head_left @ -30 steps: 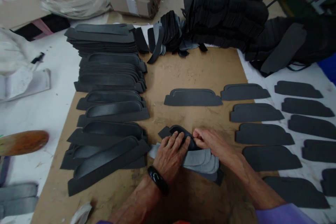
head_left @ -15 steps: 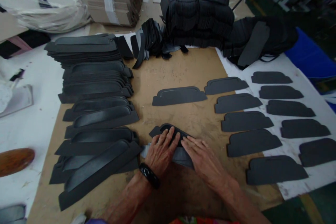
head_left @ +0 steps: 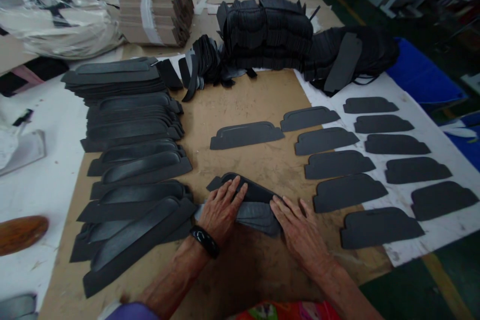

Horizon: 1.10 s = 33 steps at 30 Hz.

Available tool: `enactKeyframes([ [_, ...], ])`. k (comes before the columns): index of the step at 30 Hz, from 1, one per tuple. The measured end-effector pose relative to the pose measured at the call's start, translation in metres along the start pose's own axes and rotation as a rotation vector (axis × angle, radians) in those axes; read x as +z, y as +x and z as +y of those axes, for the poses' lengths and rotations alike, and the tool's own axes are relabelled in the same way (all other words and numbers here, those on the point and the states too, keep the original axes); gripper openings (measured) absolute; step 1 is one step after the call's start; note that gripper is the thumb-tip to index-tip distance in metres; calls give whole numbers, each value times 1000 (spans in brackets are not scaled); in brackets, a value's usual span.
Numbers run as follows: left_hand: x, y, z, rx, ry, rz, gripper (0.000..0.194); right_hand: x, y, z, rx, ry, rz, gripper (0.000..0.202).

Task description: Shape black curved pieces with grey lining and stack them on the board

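A dark, long panel with a raised curved edge [head_left: 255, 191] lies slantwise in front of me, over a small pile of grey strips [head_left: 257, 216]. My left hand [head_left: 221, 210], a black band on its wrist, rests with fingers spread and flat on the panel's left part. At the panel's right end, the outstretched fingers of my right hand [head_left: 300, 227] press down on its edge and the strips. The strips' left part is partly hidden under my left hand. Just beyond lies a single dark flat panel [head_left: 246, 135] on the brown board.
Stacked dark panels [head_left: 140, 172] line the left side. Flat panels [head_left: 339, 164] lie in columns at right. Bundled black pieces [head_left: 266, 32] and a tied cardboard stack [head_left: 153, 12] stand at the back. A brown wooden object [head_left: 22, 234] lies far left.
My right hand has slid a little right along the panel toward its end, uncovering more of the panel and grey strips. My left hand stays on the panel. The camera view has shifted slightly.
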<state>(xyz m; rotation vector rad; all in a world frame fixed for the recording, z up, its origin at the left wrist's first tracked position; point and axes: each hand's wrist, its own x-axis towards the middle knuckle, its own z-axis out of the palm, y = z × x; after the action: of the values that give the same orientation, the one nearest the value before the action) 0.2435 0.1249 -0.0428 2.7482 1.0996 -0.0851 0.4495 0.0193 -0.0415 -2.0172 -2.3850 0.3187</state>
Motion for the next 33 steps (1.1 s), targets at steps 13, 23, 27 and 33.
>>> enactKeyframes([
  [13,-12,4,-5,-47,-105,-137,63,5,-19,12,73,6,-1,51],
  [23,-18,4,-9,-171,-148,-151,62,8,-20,13,56,-8,53,58],
  [27,-26,24,-29,-308,-233,-160,41,2,-19,12,70,-2,34,57],
  [33,-33,51,-64,-509,-438,-296,25,2,-16,17,72,112,24,57],
])
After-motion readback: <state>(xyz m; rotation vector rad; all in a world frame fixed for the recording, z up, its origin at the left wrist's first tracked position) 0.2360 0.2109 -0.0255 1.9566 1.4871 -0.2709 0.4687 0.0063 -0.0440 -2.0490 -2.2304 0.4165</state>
